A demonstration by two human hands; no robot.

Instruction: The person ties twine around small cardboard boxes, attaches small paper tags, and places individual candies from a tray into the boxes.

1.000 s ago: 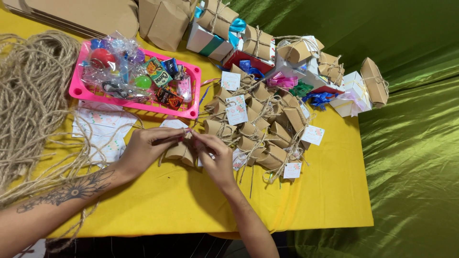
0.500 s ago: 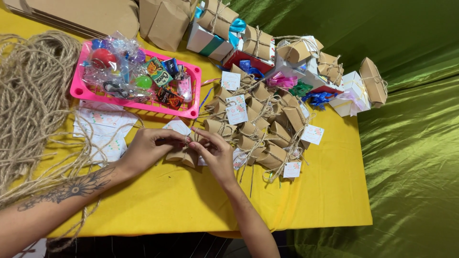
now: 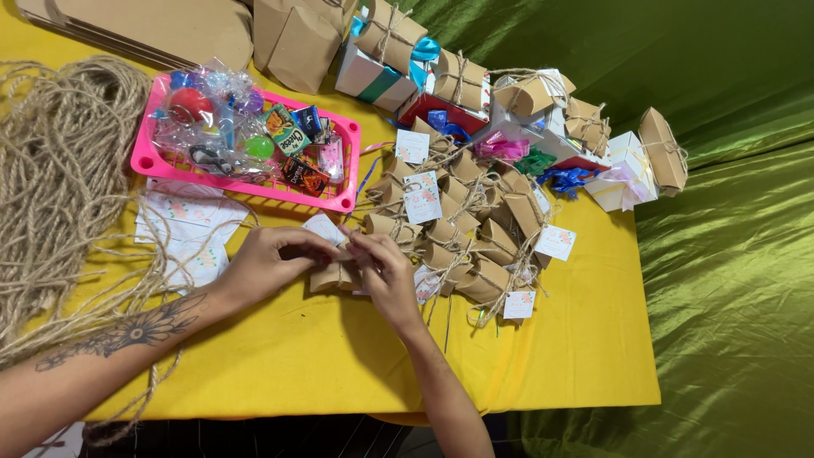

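On the desk (image 3: 280, 373) a small box (image 3: 332, 276) sits between both hands (image 3: 386, 271); the tray (image 3: 343, 203) lies behind them; twine (image 3: 59, 161) sprawls left (over cards (image 3: 191, 225)); a heap of tied boxes (image 3: 466, 237) lies right, bigger parcels (image 3: 441, 72) behind it.

small kraft pillow box (image 3: 332, 276), lying flat, twine-wrapped

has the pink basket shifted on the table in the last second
No. The pink basket sits in the same spot against the heap of twine and the yellow tablecloth.
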